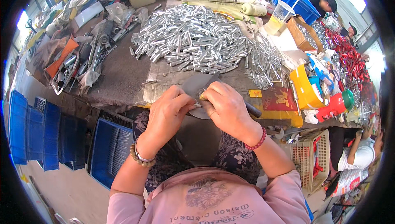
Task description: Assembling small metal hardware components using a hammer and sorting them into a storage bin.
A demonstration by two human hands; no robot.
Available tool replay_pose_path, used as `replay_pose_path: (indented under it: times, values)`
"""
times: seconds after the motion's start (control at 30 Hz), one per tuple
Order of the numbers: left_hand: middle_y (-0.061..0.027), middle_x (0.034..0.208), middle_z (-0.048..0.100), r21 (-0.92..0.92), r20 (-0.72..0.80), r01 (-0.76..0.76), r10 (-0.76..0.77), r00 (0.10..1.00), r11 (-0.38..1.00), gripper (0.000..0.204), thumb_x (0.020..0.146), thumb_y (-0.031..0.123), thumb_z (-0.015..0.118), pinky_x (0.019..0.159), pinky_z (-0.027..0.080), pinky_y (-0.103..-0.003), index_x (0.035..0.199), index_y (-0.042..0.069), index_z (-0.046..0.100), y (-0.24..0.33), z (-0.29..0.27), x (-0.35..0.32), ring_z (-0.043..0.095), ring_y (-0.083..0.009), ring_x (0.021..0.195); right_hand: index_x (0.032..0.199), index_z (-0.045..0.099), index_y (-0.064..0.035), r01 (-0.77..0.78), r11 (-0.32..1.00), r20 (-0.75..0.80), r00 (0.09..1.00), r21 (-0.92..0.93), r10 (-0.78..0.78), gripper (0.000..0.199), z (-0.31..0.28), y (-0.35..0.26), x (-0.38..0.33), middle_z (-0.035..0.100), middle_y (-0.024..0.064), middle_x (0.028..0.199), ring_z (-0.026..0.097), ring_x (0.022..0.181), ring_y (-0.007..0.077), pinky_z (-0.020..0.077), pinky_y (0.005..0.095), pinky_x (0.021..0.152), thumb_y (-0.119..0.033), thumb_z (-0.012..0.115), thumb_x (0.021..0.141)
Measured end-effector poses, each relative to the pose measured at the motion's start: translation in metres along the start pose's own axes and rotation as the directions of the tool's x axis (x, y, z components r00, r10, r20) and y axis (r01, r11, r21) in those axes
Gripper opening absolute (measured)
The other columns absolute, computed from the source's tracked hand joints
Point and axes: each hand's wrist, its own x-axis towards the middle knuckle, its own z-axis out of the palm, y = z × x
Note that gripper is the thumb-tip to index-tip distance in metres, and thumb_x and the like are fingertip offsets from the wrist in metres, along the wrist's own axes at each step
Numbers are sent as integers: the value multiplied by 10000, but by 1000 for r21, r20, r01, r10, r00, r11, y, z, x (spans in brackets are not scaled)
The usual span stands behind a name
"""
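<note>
My left hand (166, 113) and my right hand (226, 108) meet at the table's front edge, fingertips together on a small metal piece (198, 105) over a round grey plate (196, 87). My right hand also grips a dark-handled tool (252, 109) that sticks out to the right. Just beyond lies a big heap of short silver metal tubes (193, 38), with a smaller spread of thin silver rods (265, 61) to its right. What exactly my left fingers pinch is hidden.
Tools and scrap (78, 55) lie at the left. Blue crates (41, 137) stand on the floor. A yellow bin (306, 90), a red bottle (335, 105), a cardboard box (302, 32) and a plastic cup (282, 12) sit right. Other people work at far right.
</note>
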Motion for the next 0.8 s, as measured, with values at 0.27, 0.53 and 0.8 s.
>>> replay_pose_path:
  times: [0.27, 0.53, 0.8]
  values:
    - [-92, 929, 664, -4, -11, -11, 11, 1000, 1000, 155, 862, 54, 866, 721, 554, -438, 977, 69, 762, -3, 3, 0, 700, -341, 847, 1042, 686, -33, 58, 991, 55, 997, -120, -52, 235, 0, -5, -3, 611, 119, 1057, 649, 998, 339, 549, 469, 888, 12, 765, 825]
    - [-96, 920, 667, -4, -28, -6, 6, 1000, 1000, 150, 862, 36, 863, 723, 555, -436, 978, 63, 771, -2, 3, -1, 701, -343, 845, 1056, 671, -32, 37, 997, -70, 997, -62, -42, 202, 13, 0, -10, 600, 112, 1048, 634, 1012, 334, 535, 459, 904, 3, 718, 862]
    - [-90, 924, 678, -10, -27, 4, -4, 1000, 1000, 147, 863, 41, 865, 727, 557, -434, 979, 67, 779, 1, 3, -1, 711, -335, 853, 1090, 701, -42, 12, 997, -97, 995, -79, -20, 264, 16, -1, -15, 626, 102, 1067, 637, 1035, 337, 529, 466, 939, 25, 725, 835]
